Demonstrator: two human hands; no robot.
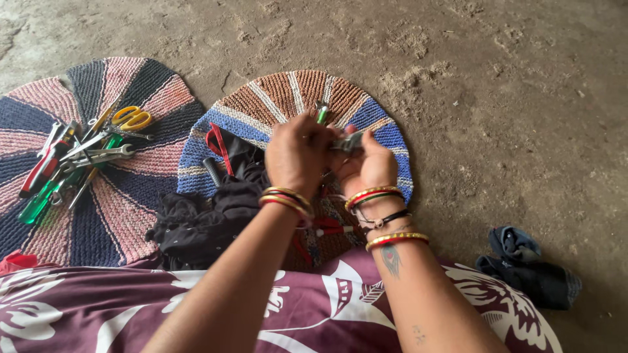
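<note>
My left hand point(297, 153) grips a green-handled tool point(322, 114), probably a screwdriver, whose handle sticks up above the fingers. My right hand point(369, 167) pinches a small grey metal part point(348, 142) against that tool. Both hands meet over a round woven mat point(288, 95) of brown, white and blue. Several bangles ring both wrists. What lies under the hands is hidden.
A black folded umbrella with a red strap point(216, 196) lies on the mat's left side. A second striped round mat point(111, 216) at left bears screwdrivers, pliers, a wrench and yellow-handled scissors point(131, 118). A dark blue cloth point(530, 268) lies on the concrete floor at right.
</note>
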